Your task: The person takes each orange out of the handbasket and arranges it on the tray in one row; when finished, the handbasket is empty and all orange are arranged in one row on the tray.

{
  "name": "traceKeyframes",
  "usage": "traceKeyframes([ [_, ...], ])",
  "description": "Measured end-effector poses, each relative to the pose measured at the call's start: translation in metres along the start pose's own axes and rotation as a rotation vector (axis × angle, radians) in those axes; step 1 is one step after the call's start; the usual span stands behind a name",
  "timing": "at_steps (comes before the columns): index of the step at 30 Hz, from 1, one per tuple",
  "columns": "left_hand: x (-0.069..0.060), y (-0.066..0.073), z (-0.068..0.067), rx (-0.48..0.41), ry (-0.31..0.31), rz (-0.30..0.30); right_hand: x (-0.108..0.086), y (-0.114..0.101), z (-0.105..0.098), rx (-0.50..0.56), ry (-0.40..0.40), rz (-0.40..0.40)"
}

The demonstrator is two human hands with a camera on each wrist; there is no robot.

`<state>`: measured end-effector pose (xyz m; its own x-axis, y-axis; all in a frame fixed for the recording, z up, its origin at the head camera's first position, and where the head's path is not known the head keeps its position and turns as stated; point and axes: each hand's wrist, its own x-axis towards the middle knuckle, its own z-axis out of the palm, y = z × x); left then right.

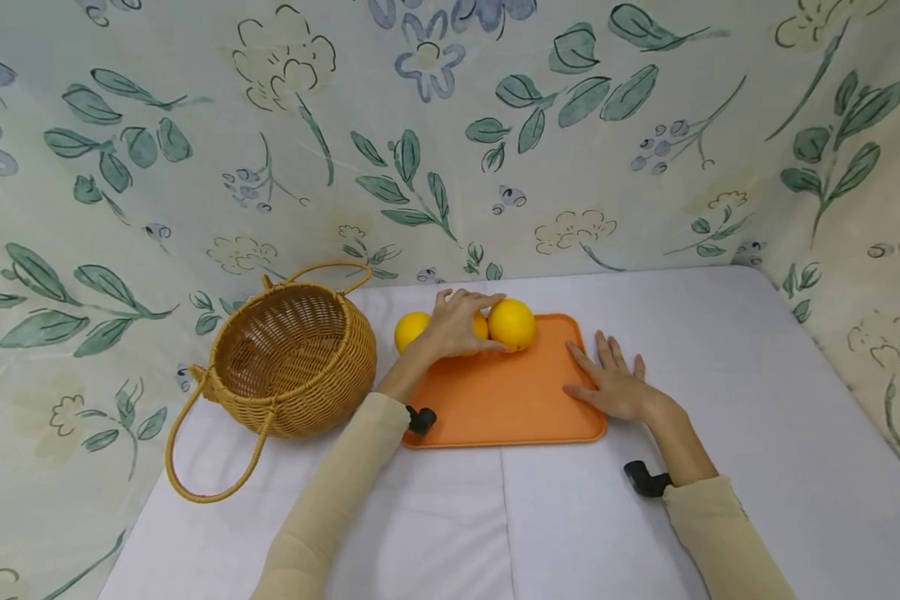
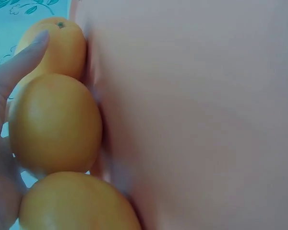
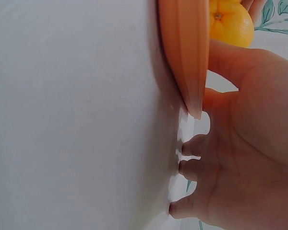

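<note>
Three oranges stand in a row along the far side of an orange tray (image 1: 510, 400). My left hand (image 1: 450, 325) reaches over the row and holds the rightmost orange (image 1: 512, 325) between thumb and fingers. In the left wrist view the thumb lies on that far orange (image 2: 62, 45), with the middle orange (image 2: 57, 124) and the nearest orange (image 2: 79, 206) below it. The left orange (image 1: 411, 332) shows beside the hand; the middle one is mostly covered. My right hand (image 1: 611, 383) rests spread at the tray's right edge, thumb and index finger over the rim, other fingers on the table.
A round wicker basket (image 1: 356, 358) with its handles folded outward stands left of the tray. A white cloth (image 1: 450, 517) covers the table. Behind hangs a floral curtain (image 1: 450, 167). Small black wrist cameras sit by both sleeves.
</note>
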<state>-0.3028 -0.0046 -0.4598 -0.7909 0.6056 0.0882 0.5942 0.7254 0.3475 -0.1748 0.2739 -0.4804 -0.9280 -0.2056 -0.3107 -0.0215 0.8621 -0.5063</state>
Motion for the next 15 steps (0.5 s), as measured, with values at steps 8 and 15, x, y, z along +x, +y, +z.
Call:
traceKeyframes([
  [8,-0.024,-0.007,-0.026,0.017,0.05,-0.016,0.0,0.0,-0.001,0.014,-0.01,-0.008],
  [15,-0.053,-0.014,-0.037,-0.066,0.135,-0.085,-0.001,0.013,0.0,0.039,-0.017,0.003],
])
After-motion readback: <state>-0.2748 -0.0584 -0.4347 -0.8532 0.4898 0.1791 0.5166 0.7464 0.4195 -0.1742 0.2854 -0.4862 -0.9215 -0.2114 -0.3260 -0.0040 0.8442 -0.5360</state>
